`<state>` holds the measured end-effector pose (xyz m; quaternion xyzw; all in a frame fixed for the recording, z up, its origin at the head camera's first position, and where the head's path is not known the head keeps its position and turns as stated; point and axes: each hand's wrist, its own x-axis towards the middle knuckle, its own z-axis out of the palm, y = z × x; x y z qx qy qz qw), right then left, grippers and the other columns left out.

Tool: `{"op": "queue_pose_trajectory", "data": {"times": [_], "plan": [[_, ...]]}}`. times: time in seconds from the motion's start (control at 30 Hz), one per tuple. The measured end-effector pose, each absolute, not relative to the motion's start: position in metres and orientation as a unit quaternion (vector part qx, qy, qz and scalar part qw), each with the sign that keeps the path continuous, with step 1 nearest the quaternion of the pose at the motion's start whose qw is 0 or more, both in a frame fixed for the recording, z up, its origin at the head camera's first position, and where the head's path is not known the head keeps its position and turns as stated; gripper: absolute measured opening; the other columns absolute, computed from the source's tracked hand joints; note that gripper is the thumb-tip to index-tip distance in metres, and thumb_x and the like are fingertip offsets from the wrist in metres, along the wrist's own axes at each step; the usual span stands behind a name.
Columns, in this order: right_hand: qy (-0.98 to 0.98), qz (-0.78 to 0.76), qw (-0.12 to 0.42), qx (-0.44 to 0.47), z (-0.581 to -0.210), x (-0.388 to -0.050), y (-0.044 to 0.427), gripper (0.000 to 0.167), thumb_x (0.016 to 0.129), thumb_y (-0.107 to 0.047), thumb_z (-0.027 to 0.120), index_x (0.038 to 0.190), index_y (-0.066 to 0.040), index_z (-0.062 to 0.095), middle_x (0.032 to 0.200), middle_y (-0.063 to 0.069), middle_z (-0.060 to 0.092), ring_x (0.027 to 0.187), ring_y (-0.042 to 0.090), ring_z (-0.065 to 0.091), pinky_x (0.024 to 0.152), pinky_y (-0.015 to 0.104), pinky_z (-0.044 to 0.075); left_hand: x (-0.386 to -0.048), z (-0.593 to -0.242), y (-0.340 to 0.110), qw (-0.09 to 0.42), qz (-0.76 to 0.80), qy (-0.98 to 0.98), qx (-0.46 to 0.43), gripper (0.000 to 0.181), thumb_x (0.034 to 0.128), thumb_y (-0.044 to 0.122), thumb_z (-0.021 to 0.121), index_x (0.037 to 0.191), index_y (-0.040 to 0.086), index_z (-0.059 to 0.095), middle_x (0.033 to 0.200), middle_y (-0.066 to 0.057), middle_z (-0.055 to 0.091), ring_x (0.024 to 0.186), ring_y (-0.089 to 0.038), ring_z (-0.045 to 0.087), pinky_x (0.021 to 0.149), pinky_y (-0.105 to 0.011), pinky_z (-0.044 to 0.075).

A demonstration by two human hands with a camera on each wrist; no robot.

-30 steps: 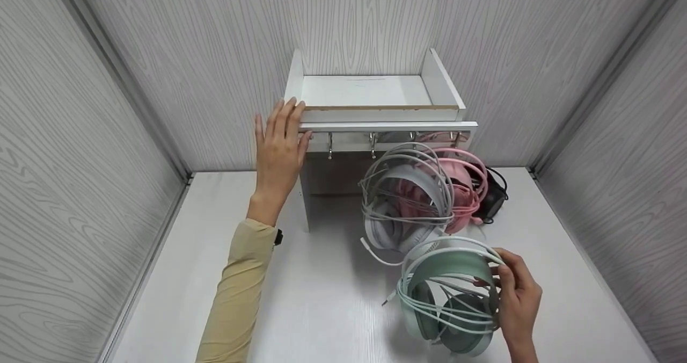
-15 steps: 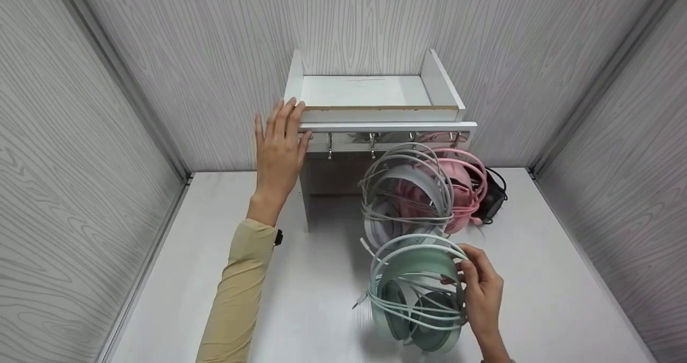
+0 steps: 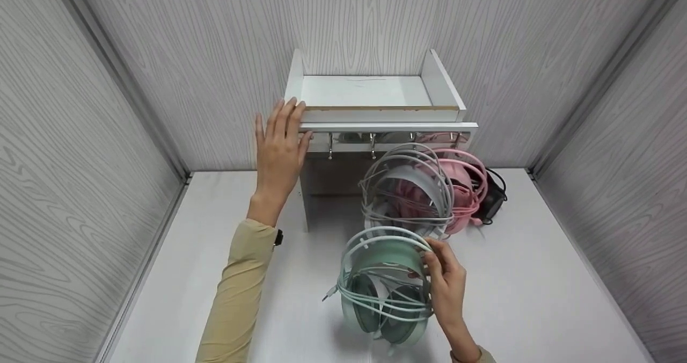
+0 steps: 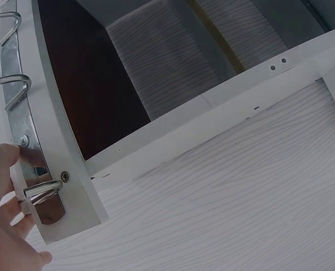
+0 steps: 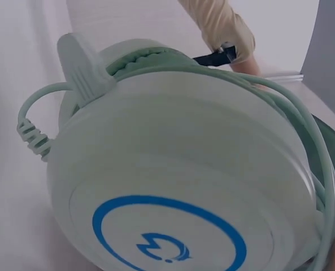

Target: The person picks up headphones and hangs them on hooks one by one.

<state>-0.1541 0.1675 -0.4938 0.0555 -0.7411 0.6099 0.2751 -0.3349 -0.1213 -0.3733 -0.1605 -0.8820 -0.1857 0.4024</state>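
Green headphones [image 3: 384, 253], their pale cable wound in loops round them, hang above the table from my right hand [image 3: 445, 277], which grips the right side of the headband and cable loops. In the right wrist view, one ear cup [image 5: 184, 135] with a blue ring fills most of the picture, and a cable plug juts out at its upper left. My left hand [image 3: 279, 159] rests on the left end of the white shelf [image 3: 386, 116], fingers fairly straight over its edge. The left wrist view has the thumb touching the metal hook strip [image 4: 34, 152].
Grey-white headphones [image 3: 408, 178] and pink headphones [image 3: 461, 180] crowd the right side below the hooks. A black pouch-like item [image 3: 491, 199] lies behind them. Bare hooks [image 3: 330, 147] show on the left half of the rail. Panel walls enclose the white table [image 3: 214, 212].
My right hand has carried the green headphones left and slightly up, now in front of the grey-white pair. The left hand has stayed in place.
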Motion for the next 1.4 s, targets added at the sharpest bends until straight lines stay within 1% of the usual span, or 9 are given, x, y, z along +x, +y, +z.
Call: {"op": "queue_pose_trajectory", "data": {"times": [0.07, 0.23, 0.37, 0.47, 0.67, 0.9, 1.1, 1.27, 1.4], "plan": [[-0.741, 0.609, 0.278, 0.058, -0.493, -0.157, 0.161, 0.022, 0.106, -0.003, 0.053, 0.122, 0.002, 0.067, 0.104, -0.015, 0.071, 0.082, 0.002, 0.067, 0.062, 0.021, 0.059, -0.335, -0.374, -0.121, 0.403, -0.184, -0.882, -0.161, 0.051, 0.1101, 0.039, 0.046, 0.154, 0.013, 0.046, 0.158, -0.010, 0.048, 0.153, -0.031, 0.037, 0.129, -0.066, 0.016], [-0.735, 0.612, 0.281, 0.077, -0.491, -0.165, 0.148, 0.023, 0.105, -0.002, 0.055, 0.123, 0.000, 0.068, 0.107, -0.014, 0.070, 0.083, 0.001, 0.064, 0.066, 0.016, 0.054, -0.335, -0.374, -0.122, 0.408, -0.173, -0.882, -0.162, 0.051, 0.1103, 0.039, 0.045, 0.154, 0.012, 0.046, 0.157, -0.010, 0.048, 0.152, -0.031, 0.039, 0.127, -0.067, 0.020], [-0.743, 0.594, 0.292, 0.095, -0.490, -0.172, 0.139, 0.023, 0.103, 0.000, 0.057, 0.122, -0.005, 0.070, 0.105, -0.009, 0.071, 0.077, 0.002, 0.058, 0.066, 0.015, 0.049, -0.335, -0.374, -0.122, 0.409, -0.169, -0.882, -0.160, 0.051, 0.1099, 0.039, 0.046, 0.154, 0.013, 0.046, 0.157, -0.011, 0.048, 0.152, -0.031, 0.039, 0.127, -0.067, 0.020], [-0.751, 0.581, 0.296, 0.100, -0.489, -0.177, 0.134, 0.023, 0.102, -0.001, 0.059, 0.121, -0.007, 0.071, 0.105, -0.004, 0.072, 0.076, 0.002, 0.058, 0.067, 0.014, 0.049, -0.335, -0.374, -0.122, 0.409, -0.168, -0.883, -0.160, 0.051, 0.1098, 0.039, 0.047, 0.154, 0.013, 0.045, 0.158, -0.010, 0.048, 0.152, -0.031, 0.039, 0.128, -0.066, 0.019], [-0.750, 0.588, 0.288, 0.096, -0.485, -0.186, 0.127, 0.022, 0.100, -0.002, 0.062, 0.120, -0.007, 0.072, 0.108, 0.006, 0.074, 0.085, 0.002, 0.063, 0.075, 0.013, 0.051, -0.335, -0.374, -0.122, 0.413, -0.170, -0.880, -0.163, 0.051, 0.1098, 0.039, 0.046, 0.153, 0.013, 0.046, 0.158, -0.010, 0.048, 0.152, -0.031, 0.039, 0.128, -0.066, 0.020], [-0.756, 0.587, 0.276, 0.090, -0.478, -0.198, 0.119, 0.020, 0.101, -0.007, 0.064, 0.119, -0.010, 0.072, 0.103, 0.004, 0.075, 0.079, 0.004, 0.060, 0.069, 0.015, 0.048, -0.335, -0.374, -0.123, 0.413, -0.167, -0.881, -0.160, 0.051, 0.1100, 0.039, 0.046, 0.154, 0.013, 0.046, 0.157, -0.009, 0.048, 0.152, -0.030, 0.039, 0.127, -0.066, 0.021], [-0.747, 0.606, 0.262, 0.085, -0.469, -0.206, 0.112, 0.019, 0.103, -0.012, 0.063, 0.120, -0.010, 0.071, 0.107, 0.006, 0.075, 0.088, 0.005, 0.064, 0.077, 0.015, 0.052, -0.336, -0.374, -0.123, 0.413, -0.163, -0.881, -0.161, 0.050, 0.1099, 0.038, 0.047, 0.154, 0.013, 0.046, 0.158, -0.009, 0.048, 0.152, -0.030, 0.039, 0.125, -0.068, 0.023], [-0.749, 0.607, 0.256, 0.075, -0.460, -0.214, 0.105, 0.019, 0.103, -0.018, 0.064, 0.119, -0.011, 0.072, 0.105, 0.005, 0.076, 0.088, 0.006, 0.067, 0.078, 0.016, 0.053, -0.335, -0.374, -0.124, 0.416, -0.160, -0.880, -0.163, 0.050, 0.1099, 0.038, 0.047, 0.154, 0.013, 0.046, 0.157, -0.010, 0.049, 0.152, -0.030, 0.039, 0.124, -0.069, 0.025], [-0.747, 0.606, 0.261, 0.078, -0.453, -0.222, 0.099, 0.019, 0.102, -0.020, 0.065, 0.118, -0.011, 0.072, 0.105, 0.005, 0.077, 0.091, 0.005, 0.068, 0.081, 0.016, 0.054, -0.336, -0.374, -0.124, 0.413, -0.164, -0.881, -0.163, 0.050, 0.1100, 0.038, 0.047, 0.154, 0.014, 0.046, 0.157, -0.010, 0.049, 0.152, -0.030, 0.039, 0.125, -0.069, 0.024]]}}
